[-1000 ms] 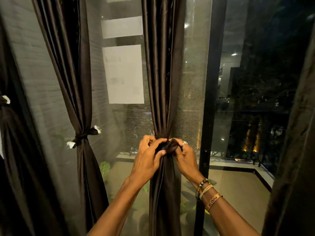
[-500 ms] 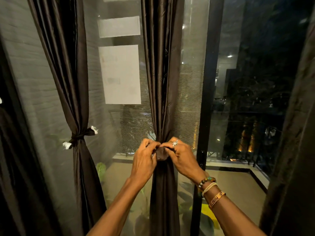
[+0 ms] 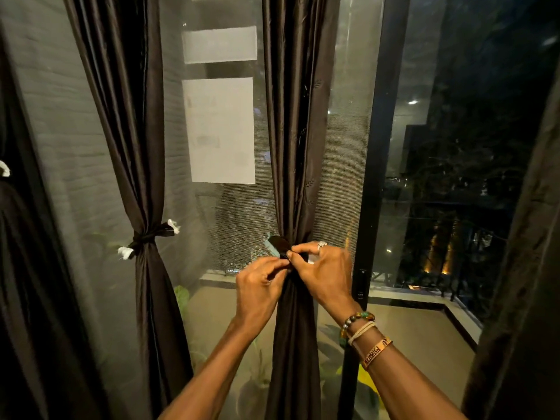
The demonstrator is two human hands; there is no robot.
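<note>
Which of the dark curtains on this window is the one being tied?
The middle curtain by the black door frame: left hand and right hand pinch its tie. The left curtain hangs already knotted, untouched.

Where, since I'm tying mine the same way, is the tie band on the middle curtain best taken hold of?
Probably pinch its free end, the flap of the tie band that juts up and left of the gathered middle curtain, coming from the front left. The rest lies tight round the folds, where left hand and right hand pinch it.
</note>
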